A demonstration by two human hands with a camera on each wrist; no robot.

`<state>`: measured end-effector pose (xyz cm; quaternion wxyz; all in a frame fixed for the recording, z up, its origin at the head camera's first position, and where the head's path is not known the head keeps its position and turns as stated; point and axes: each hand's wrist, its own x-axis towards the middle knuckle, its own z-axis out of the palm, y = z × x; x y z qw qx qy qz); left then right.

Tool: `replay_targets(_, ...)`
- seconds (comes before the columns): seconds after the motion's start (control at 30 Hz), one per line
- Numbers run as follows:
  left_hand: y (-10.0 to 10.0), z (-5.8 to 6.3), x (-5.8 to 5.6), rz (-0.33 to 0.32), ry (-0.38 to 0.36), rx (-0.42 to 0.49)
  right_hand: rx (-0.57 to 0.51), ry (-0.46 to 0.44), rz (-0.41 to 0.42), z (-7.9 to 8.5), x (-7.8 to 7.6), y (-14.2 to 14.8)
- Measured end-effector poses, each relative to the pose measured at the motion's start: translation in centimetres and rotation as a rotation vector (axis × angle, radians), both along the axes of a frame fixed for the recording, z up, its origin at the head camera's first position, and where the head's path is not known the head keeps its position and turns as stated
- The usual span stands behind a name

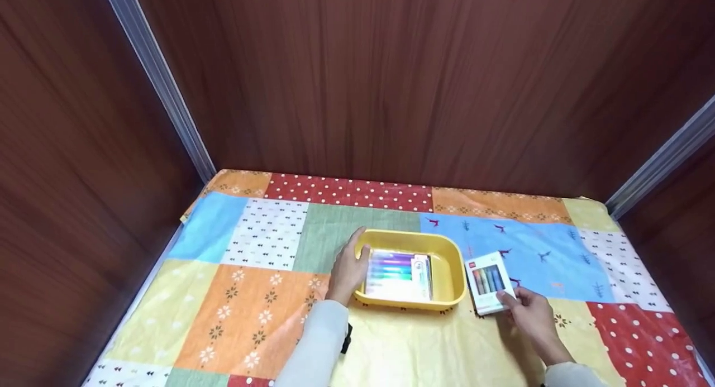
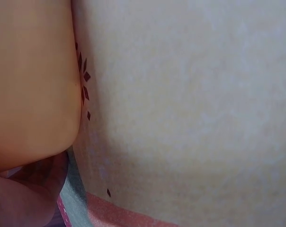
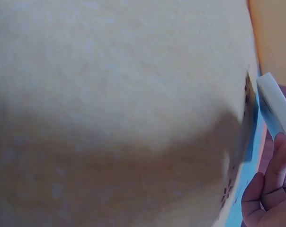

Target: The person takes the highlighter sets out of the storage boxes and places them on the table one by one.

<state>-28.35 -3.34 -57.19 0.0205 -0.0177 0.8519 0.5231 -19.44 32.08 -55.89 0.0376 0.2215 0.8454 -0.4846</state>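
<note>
The white box (image 1: pixel 487 281) is pinched near its lower right corner by the right hand (image 1: pixel 530 314), just to the right of the yellow tub (image 1: pixel 448 270); it could pivot or slip, owing to that one-sided hold. Its edge could also be caught on the tub's right rim, being so near. The tub's left wall is gripped by the left hand (image 1: pixel 347 268); tipping could be caused by uneven pull. In the tub's left part lies a clear pack of coloured pens (image 1: pixel 391 275); coloured sticks are displayed through the box's window.
</note>
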Motion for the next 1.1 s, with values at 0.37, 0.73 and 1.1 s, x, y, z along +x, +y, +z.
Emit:
replay_targets(0.37,0.4,-0.3,0.2,0.005,-0.006,0.011,0.006,-0.046,0.002,-0.6,0.1,0.4)
replay_targets(0.73,0.2,0.1,-0.1,0.02,-0.005,0.005,0.184,-0.076,0.139,0.2,-0.5,1.4)
replay_targets(1.1,-0.1,-0.1,-0.1,0.007,0.004,-0.011,0.29,-0.152,0.205,-0.4,-0.4,1.9)
